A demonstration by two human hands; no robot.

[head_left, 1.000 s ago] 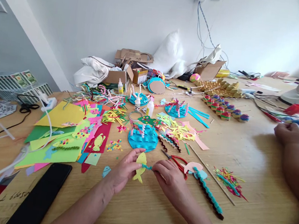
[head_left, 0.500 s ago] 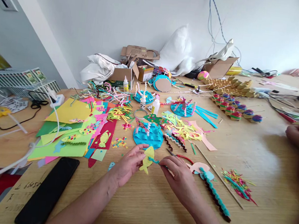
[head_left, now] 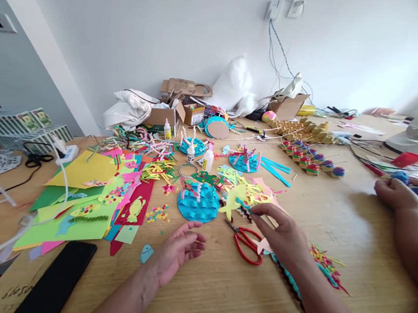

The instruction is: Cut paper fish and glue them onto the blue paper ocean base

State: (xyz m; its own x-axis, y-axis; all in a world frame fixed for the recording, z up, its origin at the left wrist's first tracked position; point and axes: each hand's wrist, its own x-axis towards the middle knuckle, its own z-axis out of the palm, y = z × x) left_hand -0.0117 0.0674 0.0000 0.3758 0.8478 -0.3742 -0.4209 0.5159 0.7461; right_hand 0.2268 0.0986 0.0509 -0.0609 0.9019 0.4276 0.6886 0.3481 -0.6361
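1. Right hand point(head_left: 282, 230) in play: its fingertips close in a narrow pinch on a twisted teal stem point(head_left: 243, 205), with the yellow paper fish point(head_left: 233, 199) at the stem's other end, just left of the grip.
2. And the left hand point(head_left: 183, 246)? Nothing seen in it: palm turned inward, fingers loosely curled and apart, nearer the wearer than the pinch and off to its left.
3. The step, as I judge it: one-handed handling of the fish by its stem. Whether the two are joined by glue or simply overlap, I cannot tell.
4. Just left of the fish sits the blue wavy disc point(head_left: 203, 207); nearer the wearer than the fish lie the red-handled scissors point(head_left: 247, 245), with a pink paper shape point(head_left: 264, 245) beside them, partly behind the right hand.
5. Beyond the grip, yellow paper strips point(head_left: 261, 191) spread behind the fish, and a white glue bottle point(head_left: 207, 160) stands farther back, to the left.
6. What would the next move call for? My read: a light, steady pinch on the stem, the thin tail held clear of the scissors, and the open left hand ready to steady the paper.
7. Far right of the grip, a co-worker's hand point(head_left: 395, 193) is busy with something blue.
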